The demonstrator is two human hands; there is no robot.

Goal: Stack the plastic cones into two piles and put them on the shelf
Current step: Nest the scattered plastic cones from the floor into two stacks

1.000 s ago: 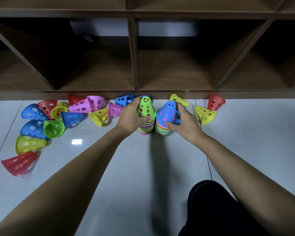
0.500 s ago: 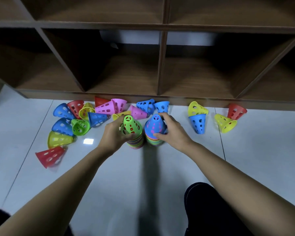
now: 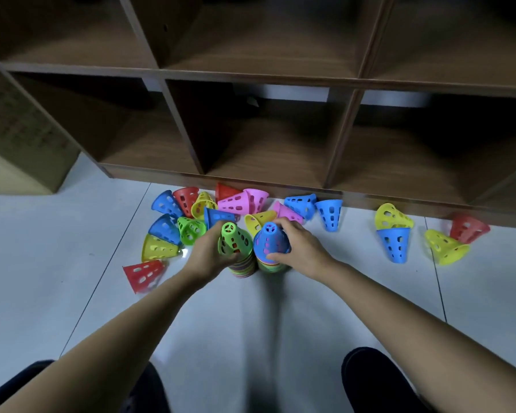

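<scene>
Green perforated plastic tops the left pile of nested cones (image 3: 234, 242), and a blue perforated cone caps the right pile of nested cones (image 3: 270, 239). Both piles stand upright side by side on the pale tiled floor (image 3: 72, 308), just in front of the brown wooden shelf unit (image 3: 251, 81) and not yet on it.

From my remote seat I read the left hand (image 3: 206, 257) as wrapped round the left pile, fingers curled about the lower part of the green cone. The right hand (image 3: 303, 248) clasps the right pile, with its fingers curved over the far side of the blue cap and its thumb low on the near side.

Loose cones lie scattered behind the piles. A red holed cone (image 3: 143, 275) lies on its side nearest me on the left, with a yellow holed cone (image 3: 158, 248) just beyond it. Past those is a huddle of blue, green, red, yellow and pink cones (image 3: 236, 202) near the shelf's base.

A lone blue cone (image 3: 329, 214) sits just beyond the right hand. Well apart to the right, a yellow cone (image 3: 392, 216) touches a blue cone (image 3: 395, 244). Further along, another yellow cone (image 3: 446, 248) lies beside a red cone (image 3: 468, 229).

A tan cardboard box (image 3: 21, 156) stands left of the shelf unit. Dark trouser knees (image 3: 376, 380) show at the bottom edge.
</scene>
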